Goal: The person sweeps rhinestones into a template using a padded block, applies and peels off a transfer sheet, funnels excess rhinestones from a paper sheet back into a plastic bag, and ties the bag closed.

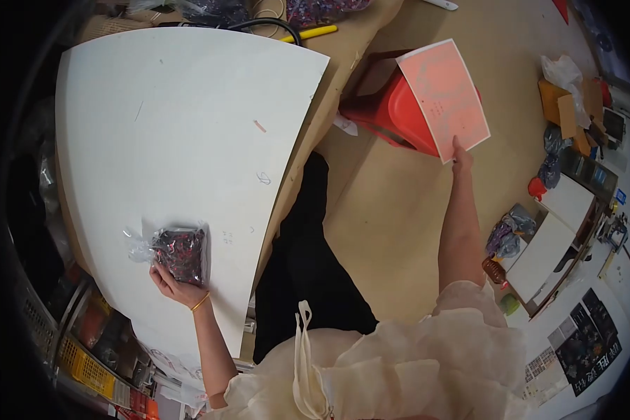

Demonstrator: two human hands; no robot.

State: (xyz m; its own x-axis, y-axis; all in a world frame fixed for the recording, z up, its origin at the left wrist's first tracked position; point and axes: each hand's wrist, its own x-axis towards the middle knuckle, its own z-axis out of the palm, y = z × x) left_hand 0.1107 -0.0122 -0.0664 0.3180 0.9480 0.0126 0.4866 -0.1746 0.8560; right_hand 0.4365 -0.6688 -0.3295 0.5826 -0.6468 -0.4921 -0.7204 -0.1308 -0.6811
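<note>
On the white board, my left hand point(173, 285) is closed at the near edge of a clear plastic bag point(182, 253) packed with small dark red and black pieces. The bag lies on the board, with its loose clear end toward the left; part of my grip is hidden. Out to the right, my right hand point(461, 159) pinches the lower edge of a pinkish-orange sheet point(444, 98) with a pale border. The sheet is tilted above a red plastic stool point(402, 115) and covers part of its seat.
The white board point(189, 140) rests on a table with a brown edge. Toward its far end lie a yellow-handled tool point(315, 33) and filled plastic bags point(325, 10). Yellow baskets point(87, 367) stand at lower left. Boxes and bags line the right side, beside a white-topped table point(549, 262).
</note>
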